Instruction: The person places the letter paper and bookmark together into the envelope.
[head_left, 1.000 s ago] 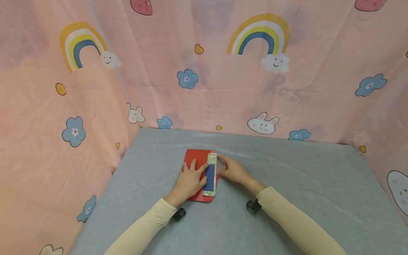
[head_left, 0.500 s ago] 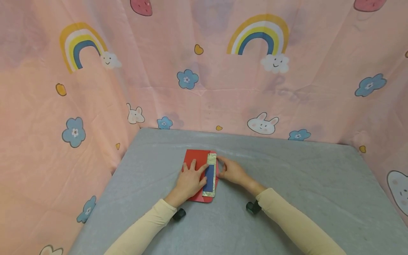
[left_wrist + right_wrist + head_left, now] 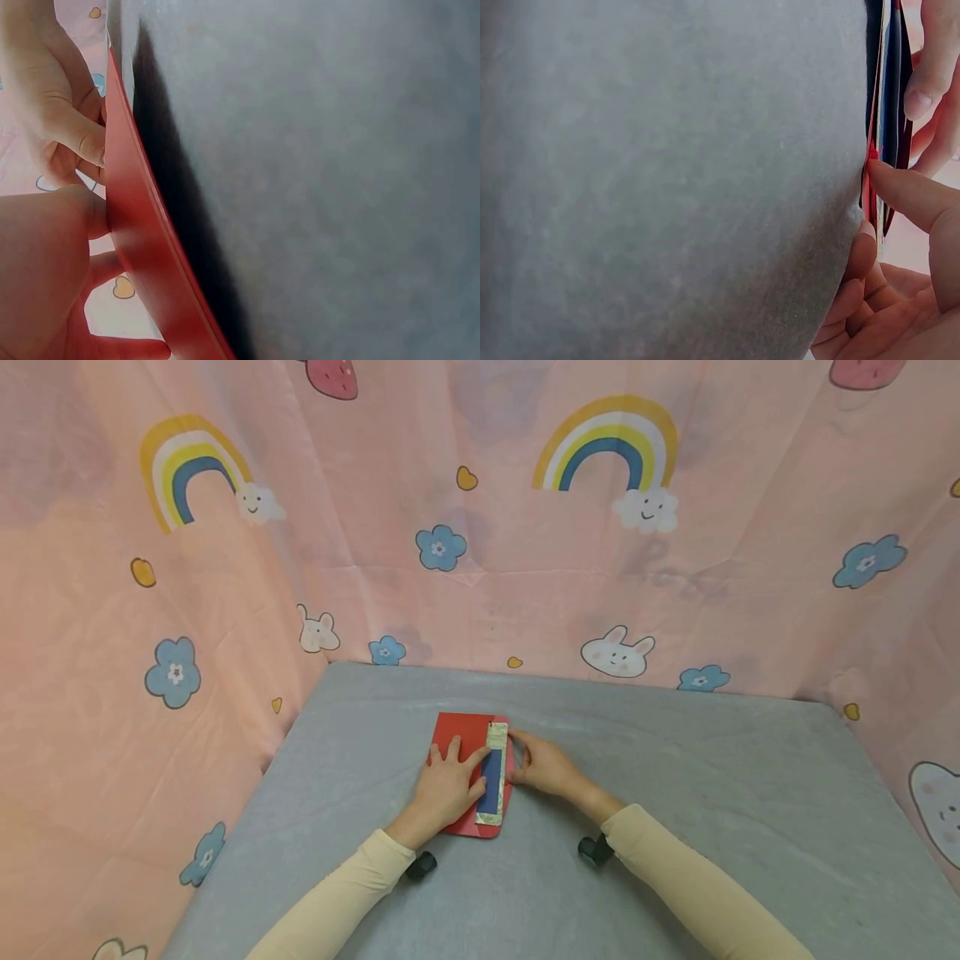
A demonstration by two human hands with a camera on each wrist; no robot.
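A red envelope-like folder (image 3: 461,725) lies on the table, a pinkish flap along its right side. A pale patterned strip with a blue panel (image 3: 492,783) shows near that side; its kind is unclear. My left hand (image 3: 442,789) rests on the folder with fingers spread, thumb and index finger reaching toward the strip. In the left wrist view the red folder (image 3: 150,217) appears edge-on above a dark shadow. My right hand (image 3: 551,768) holds the right edge with curved fingers. The right wrist view has its thumb (image 3: 907,191) against the red flap (image 3: 871,176).
A grey cloth covers the table (image 3: 712,793). Behind and at both sides hangs a pink curtain (image 3: 510,602) printed with rainbows, flowers and rabbits. A small dark device sits under each wrist, one by the left cuff (image 3: 422,865) and one by the right (image 3: 595,850).
My right hand has shifted slightly left, its thumb closer in against the flap. The left hand and the folder stay in place; the head view has drifted slightly.
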